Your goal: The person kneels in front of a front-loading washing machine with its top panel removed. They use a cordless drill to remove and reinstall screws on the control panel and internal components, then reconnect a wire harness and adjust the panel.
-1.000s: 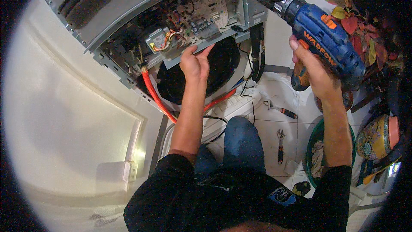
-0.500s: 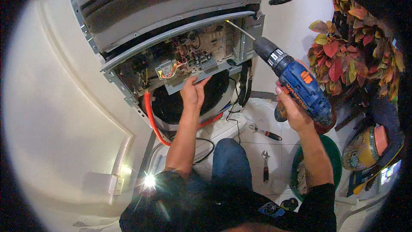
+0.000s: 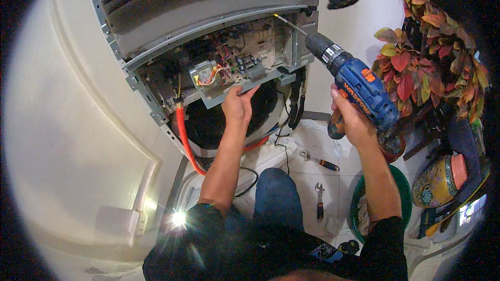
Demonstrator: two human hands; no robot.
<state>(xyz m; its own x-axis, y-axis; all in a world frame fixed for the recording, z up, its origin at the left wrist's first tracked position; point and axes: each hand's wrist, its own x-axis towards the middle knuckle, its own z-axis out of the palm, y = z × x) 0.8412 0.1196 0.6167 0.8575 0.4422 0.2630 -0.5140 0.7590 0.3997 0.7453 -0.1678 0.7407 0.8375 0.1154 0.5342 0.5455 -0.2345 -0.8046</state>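
My right hand (image 3: 355,120) is wrapped round the grip of a blue and black cordless drill (image 3: 365,91). Its long driver bit (image 3: 290,24) points up and left, with its yellowish tip at the top right edge of an open metal housing (image 3: 159,47). From below, my left hand (image 3: 238,107) pinches the lower lip of the metal plate (image 3: 217,98) under that housing. A dusty circuit board (image 3: 265,49) with coloured wires and a boxed part (image 3: 202,74) shows inside. Whether the tip sits on a screw is too small to tell.
An orange-red hose (image 3: 183,138) hangs from the housing beside a dark round opening (image 3: 208,125). Two adjustable wrenches (image 3: 320,203) lie on the tiled floor. A green tub (image 3: 406,198), a decorated pot (image 3: 436,179) and leafy plants (image 3: 403,65) stand to the right.
The housing's top rail has moved up closer to the grey panel above it. The drill and its bit tip have risen slightly with it. Both hands keep their holds.
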